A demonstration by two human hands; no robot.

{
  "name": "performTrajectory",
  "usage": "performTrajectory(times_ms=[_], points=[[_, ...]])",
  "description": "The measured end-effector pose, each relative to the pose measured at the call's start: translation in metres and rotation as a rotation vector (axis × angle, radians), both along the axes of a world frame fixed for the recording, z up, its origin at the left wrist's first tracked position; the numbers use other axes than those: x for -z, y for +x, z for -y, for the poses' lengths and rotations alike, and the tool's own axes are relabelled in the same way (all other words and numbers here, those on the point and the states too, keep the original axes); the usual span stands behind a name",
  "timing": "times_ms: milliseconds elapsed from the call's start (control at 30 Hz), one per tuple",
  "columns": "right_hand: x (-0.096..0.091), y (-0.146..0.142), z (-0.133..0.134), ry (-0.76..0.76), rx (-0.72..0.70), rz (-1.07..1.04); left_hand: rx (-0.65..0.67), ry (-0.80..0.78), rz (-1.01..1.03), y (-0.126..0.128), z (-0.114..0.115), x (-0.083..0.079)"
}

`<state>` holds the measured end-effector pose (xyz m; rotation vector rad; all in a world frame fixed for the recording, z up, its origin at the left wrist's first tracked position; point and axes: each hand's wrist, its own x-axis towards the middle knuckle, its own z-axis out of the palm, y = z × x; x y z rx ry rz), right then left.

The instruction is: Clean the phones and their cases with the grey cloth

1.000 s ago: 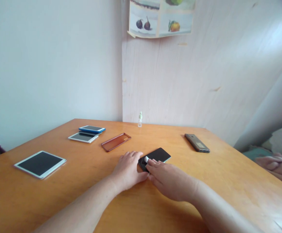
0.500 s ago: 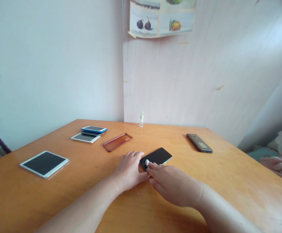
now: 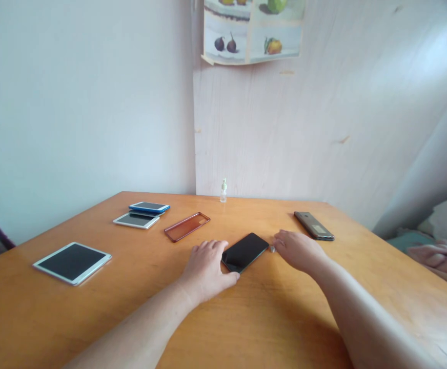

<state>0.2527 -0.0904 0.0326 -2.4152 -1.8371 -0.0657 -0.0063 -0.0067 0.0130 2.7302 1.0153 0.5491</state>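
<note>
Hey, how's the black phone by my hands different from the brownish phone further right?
The black phone is glossy black; the brownish phone is duller grey-brown. The left hand touches the black phone; the brownish phone lies untouched beyond the right hand. Both lie flat on the table.

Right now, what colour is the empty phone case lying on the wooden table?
The empty phone case is translucent reddish-brown; head view.

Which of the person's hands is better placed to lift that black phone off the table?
Likely the left hand: it touches the black phone at its near end, thumb along the edge. The right hand lies off to the phone's right.
</note>
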Motion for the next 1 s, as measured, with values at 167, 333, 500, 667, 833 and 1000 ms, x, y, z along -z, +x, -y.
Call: performTrajectory(times_ms=[167,333,500,667,833,1000], points=[[-0.008,-0.018,-0.002,0.206,0.011,-0.084,-0.032,0.027,0.001,0.001,0.001,0.001],[-0.001,-0.037,-0.007,0.179,-0.039,-0.15,-0.018,0.028,0.006,-0.001,0.001,0.002],[0.007,-0.048,-0.012,0.079,-0.034,-0.247,-0.029,0.04,0.021,0.001,0.001,0.004],[0.015,-0.05,-0.016,0.174,-0.123,-0.342,-0.144,0.069,0.028,0.006,-0.006,0.007],[0.017,-0.054,-0.015,0.193,-0.173,-0.308,-0.157,0.003,0.079,0.005,-0.013,0.006],[0.012,-0.066,-0.01,0.116,-0.314,-0.246,-0.087,-0.032,0.124,0.003,-0.014,0.009]])
